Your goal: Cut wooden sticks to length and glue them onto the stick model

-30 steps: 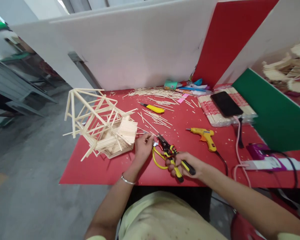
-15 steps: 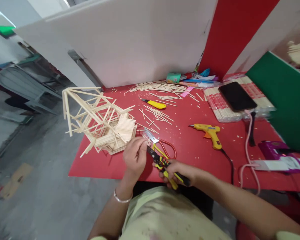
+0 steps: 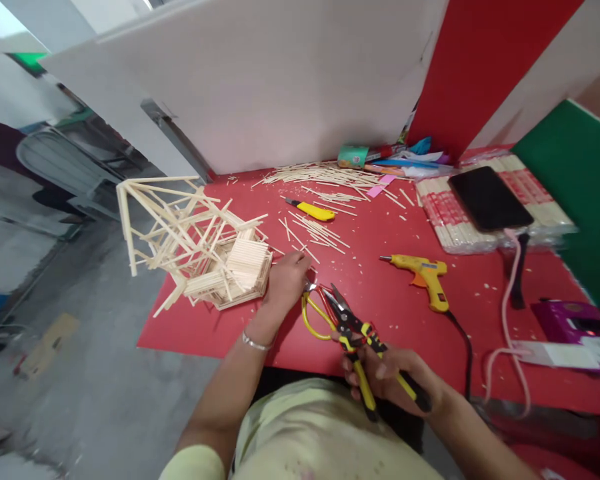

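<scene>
Head view: the black-and-yellow metal cutters [image 3: 347, 323] lie in the right hand [image 3: 400, 370], handles spread, their long blades pointing away and left. The left hand [image 3: 289, 277] is near the thin wooden sticks [image 3: 320, 231]; I can't tell if it holds any.

The light is moderately bright and soft, with pale glare at upper left. A faint shadow lies beside the left hand [image 3: 287, 277]. The floor [image 3: 115, 400] looks blurred, the edges stretched.

One head-worn camera (the only view) looks forward and down from above the lap.
</scene>
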The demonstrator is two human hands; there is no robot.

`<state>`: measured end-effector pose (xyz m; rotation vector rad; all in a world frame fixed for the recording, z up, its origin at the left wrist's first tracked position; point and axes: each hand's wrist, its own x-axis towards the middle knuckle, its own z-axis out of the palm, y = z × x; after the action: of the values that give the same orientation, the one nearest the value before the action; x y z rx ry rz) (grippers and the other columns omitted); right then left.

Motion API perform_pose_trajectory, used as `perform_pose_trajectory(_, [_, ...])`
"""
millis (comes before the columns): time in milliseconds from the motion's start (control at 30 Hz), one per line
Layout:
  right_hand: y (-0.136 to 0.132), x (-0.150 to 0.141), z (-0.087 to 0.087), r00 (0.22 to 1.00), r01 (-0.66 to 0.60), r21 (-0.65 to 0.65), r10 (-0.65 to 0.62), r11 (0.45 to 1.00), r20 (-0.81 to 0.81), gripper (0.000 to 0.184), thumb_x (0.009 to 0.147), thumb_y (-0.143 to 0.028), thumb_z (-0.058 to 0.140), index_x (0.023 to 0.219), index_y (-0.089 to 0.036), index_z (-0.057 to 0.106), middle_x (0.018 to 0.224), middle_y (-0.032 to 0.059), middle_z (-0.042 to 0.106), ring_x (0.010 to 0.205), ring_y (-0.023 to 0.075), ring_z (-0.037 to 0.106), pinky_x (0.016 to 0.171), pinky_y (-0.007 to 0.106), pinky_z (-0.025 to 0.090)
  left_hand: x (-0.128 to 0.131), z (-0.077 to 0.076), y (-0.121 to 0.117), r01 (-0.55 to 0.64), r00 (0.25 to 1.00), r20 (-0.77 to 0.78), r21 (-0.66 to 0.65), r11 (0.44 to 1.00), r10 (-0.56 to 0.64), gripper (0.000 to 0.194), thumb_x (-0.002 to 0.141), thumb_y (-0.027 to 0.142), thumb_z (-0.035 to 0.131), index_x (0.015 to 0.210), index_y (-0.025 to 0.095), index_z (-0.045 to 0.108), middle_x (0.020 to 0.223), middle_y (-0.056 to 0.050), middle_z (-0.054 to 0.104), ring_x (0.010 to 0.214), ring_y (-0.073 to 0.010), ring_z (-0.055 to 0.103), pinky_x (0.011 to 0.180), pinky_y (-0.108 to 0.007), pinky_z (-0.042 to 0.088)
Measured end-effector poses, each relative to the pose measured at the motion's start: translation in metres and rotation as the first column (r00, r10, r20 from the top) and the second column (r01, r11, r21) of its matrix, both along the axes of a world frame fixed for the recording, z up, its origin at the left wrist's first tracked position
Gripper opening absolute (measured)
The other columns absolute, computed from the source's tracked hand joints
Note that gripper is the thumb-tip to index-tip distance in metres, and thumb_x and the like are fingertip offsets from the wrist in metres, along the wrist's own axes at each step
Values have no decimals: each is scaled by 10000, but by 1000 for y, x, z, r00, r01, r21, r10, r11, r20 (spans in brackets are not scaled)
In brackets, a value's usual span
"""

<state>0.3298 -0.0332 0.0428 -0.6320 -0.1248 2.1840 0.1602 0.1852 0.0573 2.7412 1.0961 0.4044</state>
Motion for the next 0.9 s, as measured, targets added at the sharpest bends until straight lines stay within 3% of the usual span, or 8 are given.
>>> perform_pose_trajectory(67, [1, -1, 0, 999, 38, 30, -39, 999, 32, 219, 595, -224, 631, 813, -210, 607, 995, 76, 673, 911, 215, 636, 863, 389, 510, 18, 1, 18, 109, 982, -159, 26, 994, -104, 182, 926, 118, 535, 985, 175, 697, 976, -115, 665, 961, -247, 600, 786, -341, 458])
perform_pose_trajectory(167, [8, -5, 4, 997, 32, 55, -36, 998, 73, 282, 578, -231, 619, 859, -222, 602, 985, 85, 671, 911, 233, 638, 849, 404, 517, 40, -1, 39, 186, 949, -263, 24, 982, -174, 155, 930, 120, 549, 970, 144, 697, 975, -131, 653, 938, -239, 588, 768, -337, 436])
perform_pose_trajectory(333, [12, -6, 10, 985, -27, 81, 13, 996, 172, 573, 523, -250, 594, 1095, -275, 601, 992, 80, 655, 863, 245, 628, 779, 404, 535, 55, -9, 59, 304, 916, -299, 78, 949, -269, 171, 979, 195, 523, 970, 143, 686, 946, -113, 658, 957, -235, 572, 772, -330, 413])
perform_pose_trajectory(500, [2, 4, 1, 968, -71, 153, 32, 986, 248, 503, 583, -321, 572, 1084, -294, 601, 1015, 92, 631, 940, 275, 621, 782, 431, 525, 61, -10, 63, 358, 911, -272, 152, 921, -309, 193, 986, 187, 503, 975, 131, 688, 988, -137, 658, 995, -255, 574, 877, -396, 412])
perform_pose_trajectory(633, [-8, 10, -10, 979, -38, 124, 12, 992, 204, 429, 562, -321, 591, 990, -303, 610, 1014, 86, 633, 950, 284, 623, 802, 455, 521, 72, 24, 36, 367, 927, 19, 153, 917, -374, 266, 1016, 164, 419, 1083, 161, 676, 1078, -137, 656, 1034, -238, 596, 950, -436, 411])
perform_pose_trajectory(733, [-8, 12, -13, 978, -28, 74, 12, 997, 207, 271, 551, -338, 604, 817, -286, 593, 1003, 93, 646, 953, 306, 619, 811, 486, 521, 81, 64, -1, 419, 852, 259, 182, 890, -454, 284, 1040, 215, 396, 1196, 207, 633, 1163, -113, 637, 1139, -236, 580, 963, -430, 420])
perform_pose_trajectory(833, [-4, 9, -9, 968, -13, 56, -2, 998, 250, 203, 553, -354, 612, 739, -280, 578, 991, 97, 659, 958, 324, 605, 790, 495, 525, 78, 93, -36, 283, 876, 349, 189, 940, -334, 321, 1060, 231, 339, 1226, 174, 607, 1116, -110, 621, 1035, -203, 616, 845, -351, 464])
perform_pose_trajectory(900, [-1, 5, -6, 966, -35, 64, 17, 997, 257, 241, 557, -346, 618, 790, -284, 616, 988, 96, 667, 963, 326, 600, 793, 487, 525, 62, 96, -57, 200, 922, 297, 183, 962, -248, 326, 1058, 221, 343, 1274, 189, 586, 1048, -92, 619, 952, -178, 625, 783, -301, 478])
